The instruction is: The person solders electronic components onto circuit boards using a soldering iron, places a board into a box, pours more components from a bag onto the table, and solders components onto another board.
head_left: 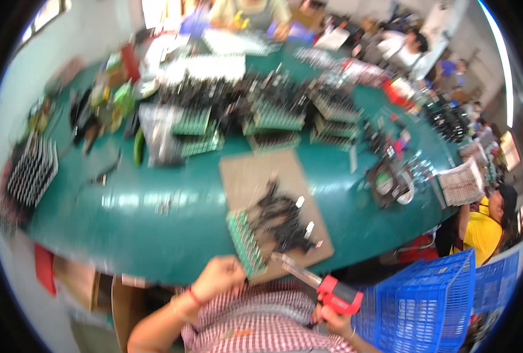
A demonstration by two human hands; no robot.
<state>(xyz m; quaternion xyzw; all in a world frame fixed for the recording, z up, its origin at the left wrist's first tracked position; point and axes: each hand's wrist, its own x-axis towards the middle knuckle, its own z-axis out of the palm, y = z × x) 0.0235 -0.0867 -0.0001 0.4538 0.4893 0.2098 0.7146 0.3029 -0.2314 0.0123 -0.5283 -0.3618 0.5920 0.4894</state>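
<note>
Where board (245, 244) meets brown sheet (241, 176), green table (126, 235), pale wall (99, 35)

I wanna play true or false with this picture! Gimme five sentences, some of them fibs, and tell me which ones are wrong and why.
1. The left hand holds the gun-shaped tool. False: the right hand holds this red-and-black gun-shaped tool.
2. Black cables lie on a brown board. True.
3. The plastic crate at the lower right is yellow. False: the plastic crate is blue.
4. A green circuit board is next to the left hand. True; the blur hides whether the fingers grip it.
5. The tabletop is white. False: the tabletop is green.
</note>
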